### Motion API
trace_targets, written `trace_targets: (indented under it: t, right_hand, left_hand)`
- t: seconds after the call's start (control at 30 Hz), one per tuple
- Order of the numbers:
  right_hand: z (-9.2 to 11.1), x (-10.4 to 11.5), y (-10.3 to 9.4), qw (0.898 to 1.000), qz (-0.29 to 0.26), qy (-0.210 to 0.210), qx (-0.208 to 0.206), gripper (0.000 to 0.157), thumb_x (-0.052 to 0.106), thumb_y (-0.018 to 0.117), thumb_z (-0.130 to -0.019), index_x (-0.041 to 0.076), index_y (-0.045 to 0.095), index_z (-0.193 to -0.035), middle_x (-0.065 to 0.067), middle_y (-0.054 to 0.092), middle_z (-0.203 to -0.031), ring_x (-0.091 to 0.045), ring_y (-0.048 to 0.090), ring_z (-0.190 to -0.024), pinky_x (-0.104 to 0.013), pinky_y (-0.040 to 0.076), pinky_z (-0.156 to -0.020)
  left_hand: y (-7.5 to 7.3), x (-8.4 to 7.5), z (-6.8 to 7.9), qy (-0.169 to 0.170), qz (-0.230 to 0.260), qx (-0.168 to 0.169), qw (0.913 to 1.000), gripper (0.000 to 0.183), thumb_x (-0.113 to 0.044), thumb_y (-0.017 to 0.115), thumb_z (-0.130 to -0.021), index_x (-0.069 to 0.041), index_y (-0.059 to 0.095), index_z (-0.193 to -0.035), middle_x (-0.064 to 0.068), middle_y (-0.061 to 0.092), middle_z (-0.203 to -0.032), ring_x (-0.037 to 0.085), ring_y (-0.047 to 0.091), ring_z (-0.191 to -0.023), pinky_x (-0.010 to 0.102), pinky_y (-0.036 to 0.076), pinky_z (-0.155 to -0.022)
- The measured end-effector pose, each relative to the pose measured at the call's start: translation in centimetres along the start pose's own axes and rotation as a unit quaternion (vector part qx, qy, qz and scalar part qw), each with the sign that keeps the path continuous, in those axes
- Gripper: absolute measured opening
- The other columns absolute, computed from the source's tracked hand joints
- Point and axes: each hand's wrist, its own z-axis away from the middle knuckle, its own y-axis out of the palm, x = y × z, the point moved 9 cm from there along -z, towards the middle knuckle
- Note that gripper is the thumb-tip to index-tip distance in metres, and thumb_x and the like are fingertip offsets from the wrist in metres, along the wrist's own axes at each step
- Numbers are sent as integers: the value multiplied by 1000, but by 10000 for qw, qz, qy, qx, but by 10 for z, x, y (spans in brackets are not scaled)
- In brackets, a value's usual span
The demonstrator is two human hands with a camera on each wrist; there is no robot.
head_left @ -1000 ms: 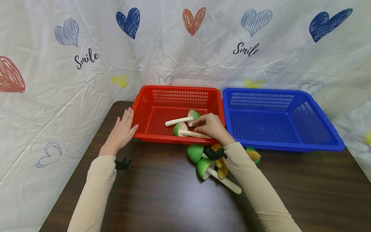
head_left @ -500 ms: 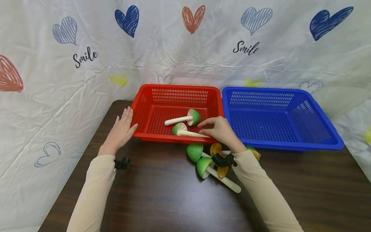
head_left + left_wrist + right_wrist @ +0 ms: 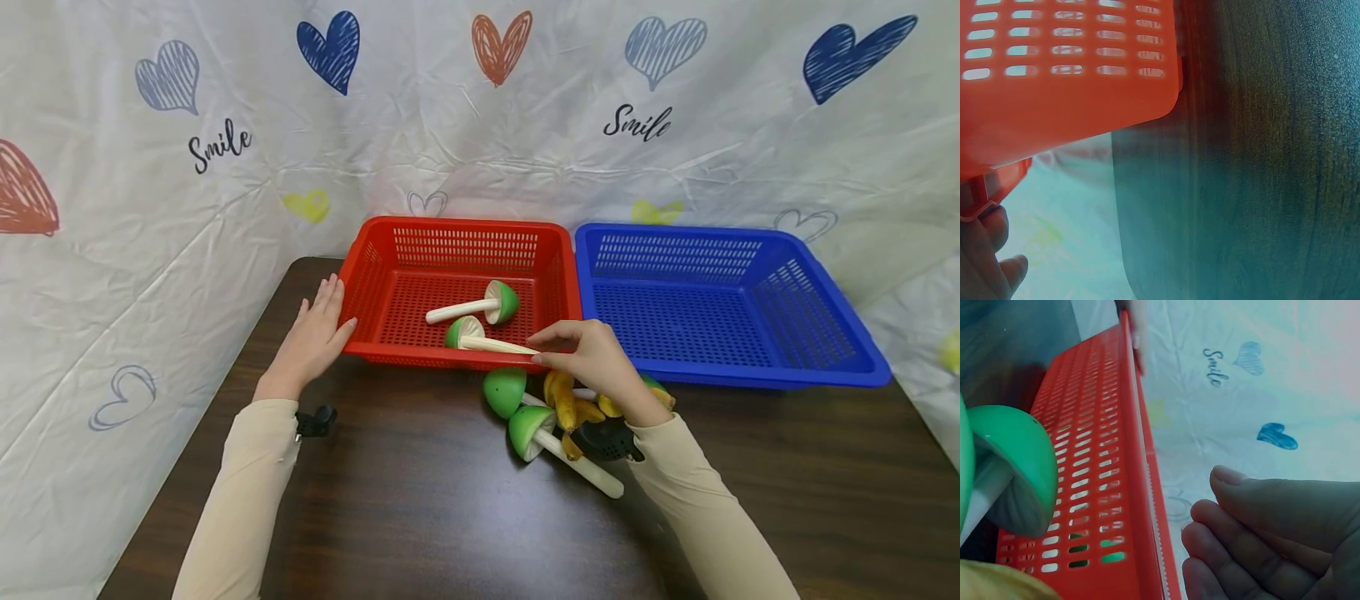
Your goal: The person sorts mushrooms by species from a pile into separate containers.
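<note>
On the dark brown tabletop [image 3: 420, 500], a green-capped toy mushroom [image 3: 532, 433] is seen lying with its stem pointed toward the near right. Beside it, a second mushroom [image 3: 505, 392] and toy bananas [image 3: 564, 402] are crowded before the baskets, partly hidden by a black wrist camera [image 3: 606, 439] and the right wrist.

The right hand [image 3: 581, 354] is held over the near right corner of the red basket [image 3: 405, 355]. Its fingers are loosely bent, thumb and forefinger slightly apart, and nothing is gripped; whether the rim is touched cannot be told. The left hand [image 3: 311, 337] is rested against the basket's left side, fingers nearly straight, thumb spread.

Two more mushrooms are held inside: a near one [image 3: 491, 343], its stem end just beside the right fingertips, and a farther one [image 3: 504, 302]. A blue basket [image 3: 757, 375] is placed alongside. Behind, "Smile" is printed twice on a white cloth [image 3: 442, 117] patterned with hearts.
</note>
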Motion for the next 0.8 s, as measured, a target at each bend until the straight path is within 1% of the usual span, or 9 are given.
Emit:
trace_targets:
  t: [0.17,0.33,0.37,0.43,0.57,0.63,0.8]
  right_hand:
    - [15,2,-7,9999,100,-51,-61,21,7,74,-81,4,73,-102,-7,71,-96,-17,66,-81,-27,53,-69]
    - [27,0,-10,9999,-126,-6,-70,21,5,72,-81,4,73,-103,-7,70,-96,-18,66,-87,-35,53,-78]
    - [29,-1,-11,9998,-195,-12,-71,21,5,72,-81,4,73,-102,-8,70,-96,-18,66,-88,-37,53,-78]
    - [34,-2,-12,9996,-265,-34,-92,21,5,73,-81,4,72,-102,-9,70,-97,-18,66,-89,-35,54,-77]
    - [43,-7,-14,9990,-420,-28,-178,22,7,73,-81,3,72,-102,-11,70,-98,-16,66,-88,-28,55,-70]
    - [48,-9,-16,9990,-372,-21,-265,22,9,74,-81,4,72,-102,-8,70,-98,-15,66,-88,-27,54,-73]
    - [60,-18,-20,9984,-398,198,-354,22,14,74,-82,6,73,-102,-4,70,-99,-18,63,-92,-26,52,-78]
  left_hand:
    - [0,0,0,12,-13,-3,10000,67,-29,38,-100,5,7,-148,21,5,-155,32,3,-143,57,5,-111]
    - [-1,-2,1,14,-4,-3,10000,67,-30,37,-100,5,7,-148,20,4,-156,32,3,-143,57,5,-111]
    - [-1,-1,1,2,-15,-6,10000,67,-31,37,-100,5,7,-149,20,4,-156,32,3,-143,57,6,-111]
    - [-1,-1,0,-22,-28,-13,10000,68,-32,37,-100,5,8,-149,19,4,-156,31,3,-143,57,7,-111]
    - [-1,0,0,-45,-56,-31,10000,68,-32,39,-99,4,9,-149,19,5,-156,31,4,-143,58,8,-111]
    - [0,0,0,-47,-45,-32,10000,69,-32,39,-99,4,9,-149,19,5,-156,30,4,-143,57,8,-111]
    - [-1,1,0,-52,14,-62,10000,69,-33,39,-99,4,10,-149,19,6,-156,30,3,-143,57,6,-111]
